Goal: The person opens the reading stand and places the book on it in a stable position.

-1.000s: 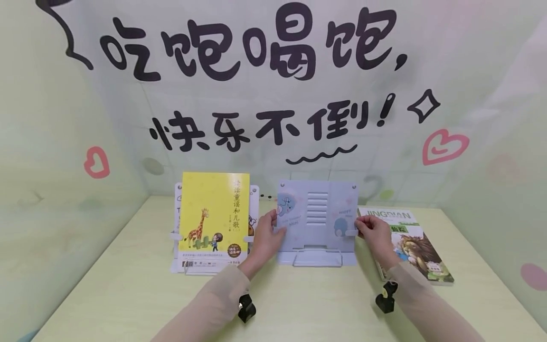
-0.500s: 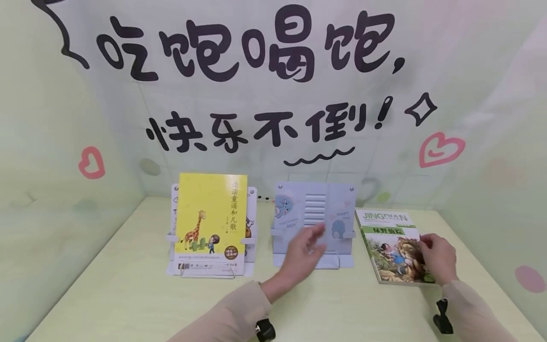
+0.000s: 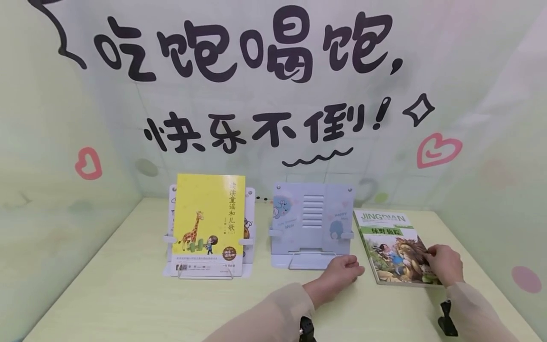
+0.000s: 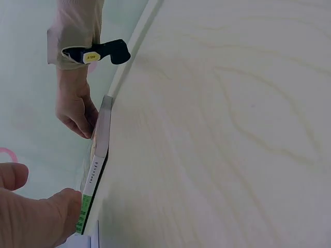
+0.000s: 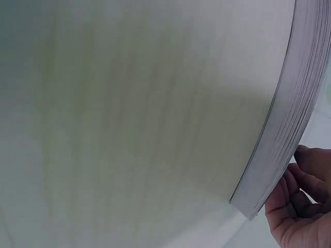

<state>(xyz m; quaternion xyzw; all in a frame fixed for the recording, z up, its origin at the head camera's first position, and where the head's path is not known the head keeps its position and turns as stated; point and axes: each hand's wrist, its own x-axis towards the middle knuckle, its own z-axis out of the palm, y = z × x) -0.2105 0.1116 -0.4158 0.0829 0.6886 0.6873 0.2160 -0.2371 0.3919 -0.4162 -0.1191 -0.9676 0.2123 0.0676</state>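
A picture-covered book (image 3: 395, 254) with a green title band and a lion on its cover lies flat at the table's right. My right hand (image 3: 445, 263) pinches this book's right edge. Its fingers curl at the page edge (image 5: 282, 119) in the right wrist view. My left hand (image 3: 335, 280), holding nothing, hovers with loosely bent fingers between the blue book stand (image 3: 314, 237) and the book. In the left wrist view its thumb overlaps the end of the book's spine (image 4: 90, 191). The blue stand is upright, with side clips and a wire ledge in front.
Left of the blue stand, a yellow book (image 3: 209, 218) with a giraffe leans on a white stand (image 3: 251, 228). A pale wood table (image 3: 171, 308) carries everything. Behind it hangs a light curtain wall (image 3: 273, 95) with large black lettering.
Both hands have let go of the blue stand. The right hand has moved right onto the book's edge. The left hand has crossed in front of the stand toward the book.
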